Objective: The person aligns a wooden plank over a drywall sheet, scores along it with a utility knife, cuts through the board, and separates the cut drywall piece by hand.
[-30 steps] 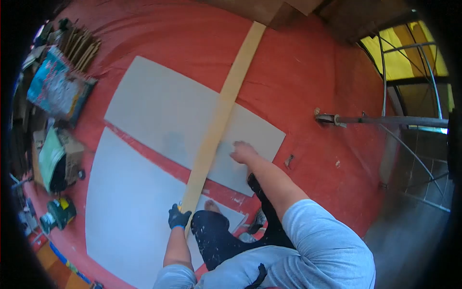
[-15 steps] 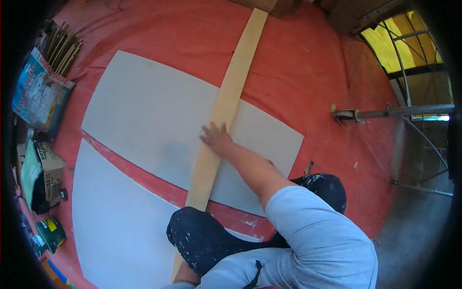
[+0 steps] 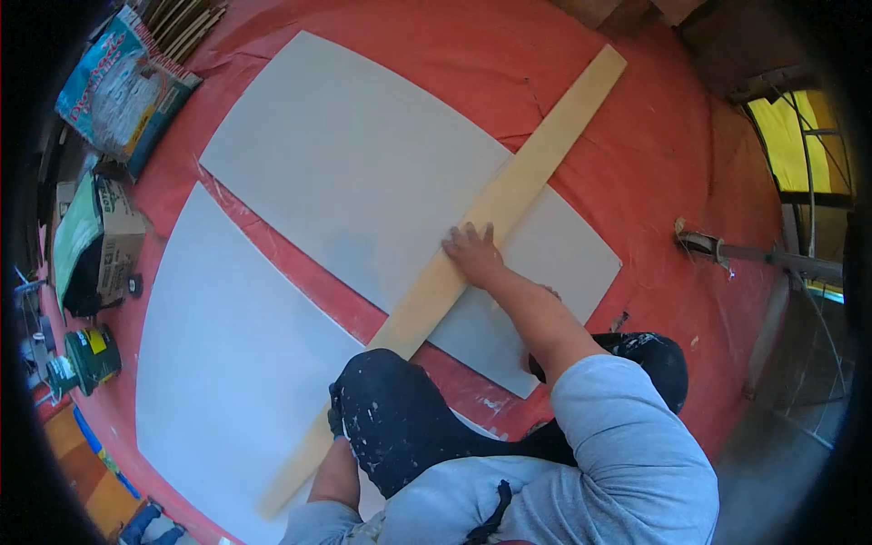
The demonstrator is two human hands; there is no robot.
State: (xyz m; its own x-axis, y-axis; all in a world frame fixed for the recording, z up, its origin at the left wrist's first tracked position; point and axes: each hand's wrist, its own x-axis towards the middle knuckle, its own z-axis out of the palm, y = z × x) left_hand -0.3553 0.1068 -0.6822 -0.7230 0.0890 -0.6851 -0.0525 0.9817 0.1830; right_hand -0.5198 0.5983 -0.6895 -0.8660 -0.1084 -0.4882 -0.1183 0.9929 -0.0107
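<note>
My right hand (image 3: pixel 474 256) lies on a long pale wooden plank (image 3: pixel 527 182), fingers spread over its top face. Under the plank is a grey-white flat panel (image 3: pixel 363 136) on red sheeting. A second white panel (image 3: pixel 227 345) lies nearer on the left, with a red gap between the two. The plank runs slantwise across both, passing beside my paint-specked left knee (image 3: pixel 386 409). My left hand (image 3: pixel 337 421) is low beside that knee, close to the plank's near part. Its fingers are mostly hidden, so its grip is unclear.
Red sheeting (image 3: pixel 436 36) covers the floor. Along the left stand a plastic bag (image 3: pixel 127 95), a cardboard box (image 3: pixel 118 236) and a dark green bucket (image 3: pixel 91 359). A metal scaffold leg with a caster (image 3: pixel 699 242) stands at the right.
The view has turned and shifted. The plank's far end has drawn back from the brown objects at the top, and its near end now shows. My right hand stays on the plank.
</note>
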